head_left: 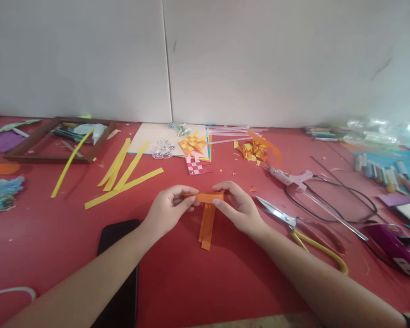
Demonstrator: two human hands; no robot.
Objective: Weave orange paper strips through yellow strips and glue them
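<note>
Orange strip (207, 198) | flat, probably paper | pinched by both hands (166, 207)

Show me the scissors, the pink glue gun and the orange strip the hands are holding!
Scissors (290, 221): head view, on the pivot.
Pink glue gun (292, 180): head view, on its body.
Held orange strip (207, 197): head view, on its flat middle.

Apparently a craft workshop: scissors (277, 212), glue gun (294, 181).
</note>
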